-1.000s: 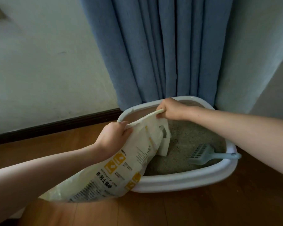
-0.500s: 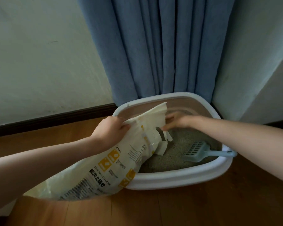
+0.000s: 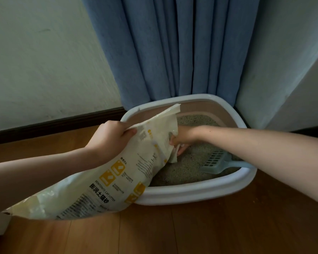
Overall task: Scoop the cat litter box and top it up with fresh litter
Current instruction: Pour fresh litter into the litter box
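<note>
Fingers of the left hand [image 3: 110,140] are curled tight on the upper edge of the litter bag [image 3: 106,180] at centre frame, thumb pinching the film from the front; those of the right hand [image 3: 182,139] are bunched on the bag's torn mouth just right of centre, down over the grey litter [image 3: 182,171], though the bag's flap hides part of them.

By size: the litter box [image 3: 200,193], white-rimmed and rigid, sits on the wood floor [image 3: 228,226] at lower centre, backed against a blue curtain [image 3: 173,48]; it looks steady enough to take the bag's weight on its near-left rim, where the bag leans across. The bag runs from the lower left of the frame up into the box; it is soft, crinkled plastic, slack near the mouth and bulging low down, so I judge it heavy, floppy and somewhat slick; best held as now, one hand high on the edge, the other steering the opening, with the loaded bottom lifted to pour. The scoop [image 3: 217,162], pale blue and slotted, lies in the litter at right, handle over the rim; light and stiff.

Printed on the bag: "BENTONITE CAT LITTER" beside Chinese characters and yellow icon squares; the finer print is too small to read.
</note>
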### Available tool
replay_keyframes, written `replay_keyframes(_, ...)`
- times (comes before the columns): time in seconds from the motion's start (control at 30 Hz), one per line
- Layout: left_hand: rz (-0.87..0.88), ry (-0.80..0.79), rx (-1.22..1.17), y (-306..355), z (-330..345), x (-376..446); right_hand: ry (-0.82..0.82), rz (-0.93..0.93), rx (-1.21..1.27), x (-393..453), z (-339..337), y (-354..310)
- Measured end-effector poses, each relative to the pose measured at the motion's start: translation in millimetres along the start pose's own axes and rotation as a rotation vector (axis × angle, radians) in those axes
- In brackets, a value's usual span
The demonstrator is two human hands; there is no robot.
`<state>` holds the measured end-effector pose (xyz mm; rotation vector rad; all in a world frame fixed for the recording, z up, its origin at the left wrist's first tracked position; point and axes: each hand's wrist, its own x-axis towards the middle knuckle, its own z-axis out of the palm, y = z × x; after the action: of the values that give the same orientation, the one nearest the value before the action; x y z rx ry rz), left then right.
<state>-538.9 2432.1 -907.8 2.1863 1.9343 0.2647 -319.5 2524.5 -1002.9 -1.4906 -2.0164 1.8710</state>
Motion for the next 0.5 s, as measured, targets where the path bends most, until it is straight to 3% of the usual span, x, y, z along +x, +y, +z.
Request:
replay_keyframes(0.23, 0.008, 0.129, -0.072, -1.2, -5.9, -10.5, 0.003, -0.161, -0.003, -0.9, 0.8, -10.0)
replay_keyframes(0.5, -0.025, 0.112, -0.11, -3.4, -5.8, -11.0, -0.011, -0.131, -0.006, 6.5, -1.2, -12.2)
